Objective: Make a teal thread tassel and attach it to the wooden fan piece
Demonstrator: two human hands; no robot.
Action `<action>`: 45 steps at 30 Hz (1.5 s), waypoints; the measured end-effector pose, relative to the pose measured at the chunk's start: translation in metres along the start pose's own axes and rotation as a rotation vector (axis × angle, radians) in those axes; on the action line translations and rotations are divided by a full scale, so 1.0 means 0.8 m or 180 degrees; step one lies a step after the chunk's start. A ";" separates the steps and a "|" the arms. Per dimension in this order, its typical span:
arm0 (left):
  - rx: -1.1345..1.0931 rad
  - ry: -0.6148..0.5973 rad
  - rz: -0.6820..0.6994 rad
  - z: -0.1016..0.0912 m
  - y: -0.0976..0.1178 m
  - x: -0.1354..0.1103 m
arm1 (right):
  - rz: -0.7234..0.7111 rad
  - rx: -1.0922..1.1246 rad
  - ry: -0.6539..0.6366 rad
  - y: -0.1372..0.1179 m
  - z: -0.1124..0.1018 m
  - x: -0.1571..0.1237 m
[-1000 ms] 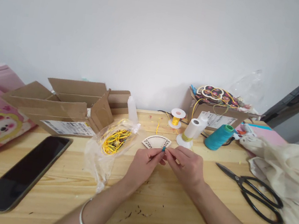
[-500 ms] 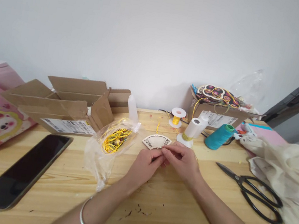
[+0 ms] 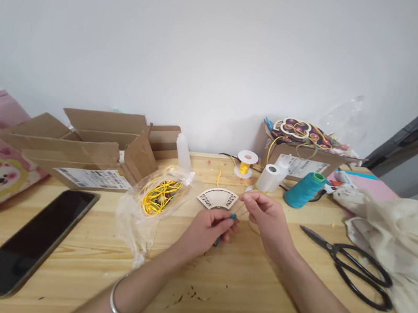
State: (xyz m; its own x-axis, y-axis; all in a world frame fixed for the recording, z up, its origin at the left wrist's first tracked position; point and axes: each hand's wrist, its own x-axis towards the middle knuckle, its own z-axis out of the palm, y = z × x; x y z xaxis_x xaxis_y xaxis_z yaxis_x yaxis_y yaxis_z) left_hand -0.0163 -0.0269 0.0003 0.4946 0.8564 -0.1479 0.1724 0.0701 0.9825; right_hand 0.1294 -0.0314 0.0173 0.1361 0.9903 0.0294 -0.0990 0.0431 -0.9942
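Note:
My left hand [image 3: 208, 229] is closed in a pinch on a small teal piece [image 3: 231, 217], with a bit of teal showing below the fingers. My right hand [image 3: 266, 218] is pinched too, holding a thin thread up beside the left fingertips. Both hands hover over the wooden table [image 3: 235, 293], just in front of a fan-shaped wooden cutout [image 3: 217, 198]. A bracelet circles my left wrist [image 3: 118, 303].
A phone [image 3: 27, 241] lies at the left; black scissors [image 3: 354, 267] at the right. A plastic bag of yellow cord [image 3: 157, 196], cardboard boxes [image 3: 87, 148], thread spools [image 3: 303, 189], a second box of ornaments [image 3: 302, 139] and cream cloth [image 3: 405, 246] surround the hands.
My hands have drawn apart: the right hand rose up and right with the thread, and the left dropped slightly toward me with the teal piece.

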 end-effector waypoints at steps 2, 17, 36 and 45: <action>-0.0358 -0.0038 -0.0125 0.000 0.000 0.001 | 0.0009 -0.0022 0.0074 -0.003 -0.001 0.000; -0.0586 0.0113 -0.0450 -0.004 0.012 -0.004 | -0.0207 -0.0269 0.0088 -0.002 -0.004 0.002; -0.0948 0.0060 -0.0328 -0.010 0.011 -0.005 | -0.1014 -0.0995 0.0569 -0.001 -0.013 0.007; -0.1425 0.0188 -0.0373 -0.013 0.009 -0.004 | -0.2092 -0.1931 -0.0270 0.002 -0.006 -0.001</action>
State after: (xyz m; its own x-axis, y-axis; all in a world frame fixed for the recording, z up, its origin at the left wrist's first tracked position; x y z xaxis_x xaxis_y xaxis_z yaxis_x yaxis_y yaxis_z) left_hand -0.0251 -0.0238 0.0090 0.4421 0.8563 -0.2669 -0.1667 0.3709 0.9136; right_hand 0.1336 -0.0324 0.0151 -0.0938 0.7980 0.5954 0.5143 0.5509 -0.6573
